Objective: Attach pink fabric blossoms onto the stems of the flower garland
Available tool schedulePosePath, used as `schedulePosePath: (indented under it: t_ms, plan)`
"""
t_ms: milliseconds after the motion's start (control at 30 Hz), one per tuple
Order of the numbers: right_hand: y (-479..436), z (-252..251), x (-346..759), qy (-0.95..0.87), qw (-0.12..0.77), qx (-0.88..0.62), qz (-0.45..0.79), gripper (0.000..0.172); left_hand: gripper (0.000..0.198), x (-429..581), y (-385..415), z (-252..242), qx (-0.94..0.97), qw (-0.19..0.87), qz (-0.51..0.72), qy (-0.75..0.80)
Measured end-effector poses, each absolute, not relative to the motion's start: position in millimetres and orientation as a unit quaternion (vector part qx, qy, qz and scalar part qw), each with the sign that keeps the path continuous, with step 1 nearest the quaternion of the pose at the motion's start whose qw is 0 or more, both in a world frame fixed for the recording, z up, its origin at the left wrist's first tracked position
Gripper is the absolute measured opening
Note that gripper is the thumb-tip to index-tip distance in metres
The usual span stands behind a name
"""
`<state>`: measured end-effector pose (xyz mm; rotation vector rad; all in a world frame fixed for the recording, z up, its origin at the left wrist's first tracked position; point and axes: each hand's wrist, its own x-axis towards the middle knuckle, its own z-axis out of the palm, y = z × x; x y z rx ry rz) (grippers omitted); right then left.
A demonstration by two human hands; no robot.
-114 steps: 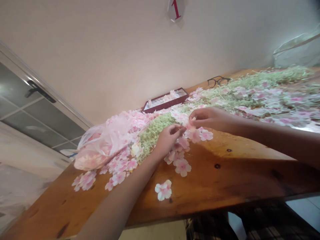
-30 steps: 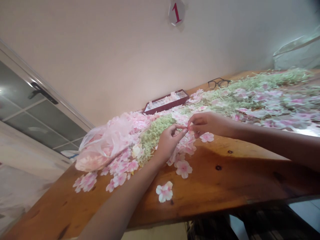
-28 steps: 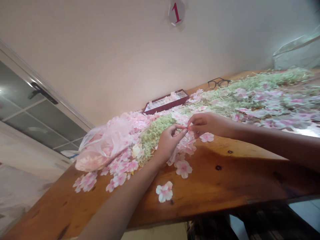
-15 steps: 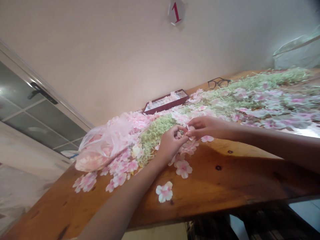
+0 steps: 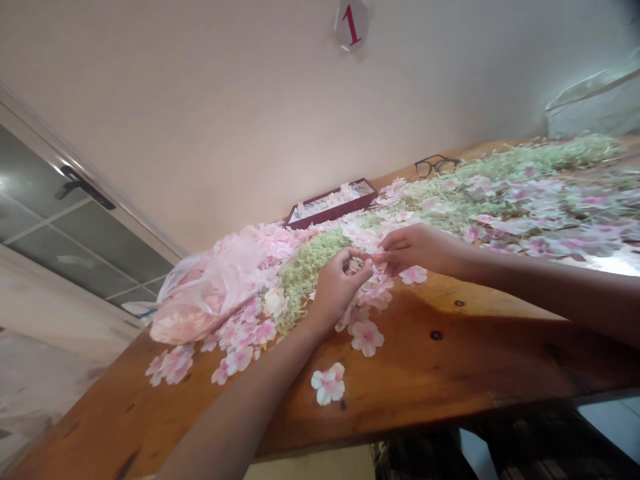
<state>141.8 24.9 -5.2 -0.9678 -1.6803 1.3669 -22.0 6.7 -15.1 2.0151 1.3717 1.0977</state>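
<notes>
Over the heap of artificial flowers, my left hand (image 5: 340,283) is closed in a pinch, thumb and index finger meeting at their tips. What sits in that pinch is too small to make out. My right hand (image 5: 417,250) is right beside it, its fingers closed around a small pink flower piece (image 5: 379,261) near the left fingertips. Below the hands, pink-and-white artificial blossoms (image 5: 367,337) lie on the wooden table (image 5: 410,373). Pale green sprigs (image 5: 313,263) are piled just left of my left hand. One separate blossom (image 5: 329,384) rests nearer the front edge.
A sheer bag of pink petals (image 5: 195,300) stands on the left. Against the wall is a dark red tray (image 5: 330,212) with flower pieces in it. Eyeglasses (image 5: 436,165) lie at the back. More blossoms (image 5: 540,193) and greenery spread to the right.
My right hand has risen slightly, and its fingers have shifted over the flower piece. My left hand has hardly moved and stays pinched. The table's other items are unchanged.
</notes>
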Motion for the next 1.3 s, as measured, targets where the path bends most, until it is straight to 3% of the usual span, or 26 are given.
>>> schedulePosePath:
  t_ms: [367,633,933,1300]
  plan:
    - [30,1,152,-0.677,0.412,-0.392,0.467,0.018,0.026,-22,16,-15,0.657,0.424,0.419,0.462]
    - [20,8,150,-0.787,0.346,-0.336,0.385,0.018,0.027,-25,15,-15,0.680,0.327,0.457,0.471]
    - [33,-3,151,-0.806,0.301,-0.394,0.324,0.026,0.025,-25,20,-17,0.628,0.439,0.452,0.457]
    - [37,-6,154,-0.854,0.241,-0.413,0.204,0.022,0.023,-27,23,-20,0.606,0.432,0.488,0.456]
